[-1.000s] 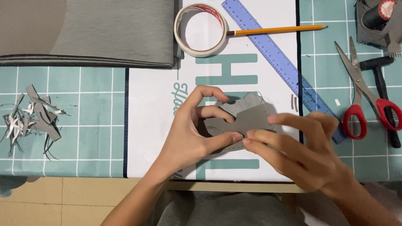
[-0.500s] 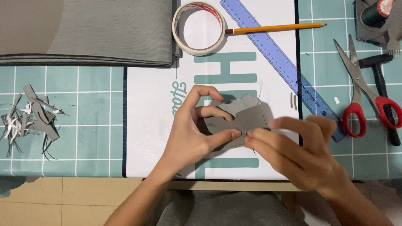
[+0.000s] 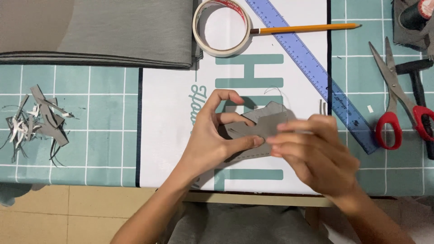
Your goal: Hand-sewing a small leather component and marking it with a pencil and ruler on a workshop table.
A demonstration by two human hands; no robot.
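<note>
Left hand [image 3: 214, 142] fingers pinching grey fabric piece [image 3: 264, 126], right hand [image 3: 312, 156] fingers gripping its right edge, tape roll [image 3: 221, 27] lying above it, scissors [image 3: 398, 104] lying right of it

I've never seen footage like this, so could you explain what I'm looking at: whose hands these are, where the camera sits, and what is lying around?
The camera sits on a person's head, looking down at their own bare hands. The left hand and right hand together hold a small grey fabric piece. Around them on the table lie a tape roll, a pencil, a blue ruler, red-handled scissors, folded grey cloth and a pile of scraps.
</note>
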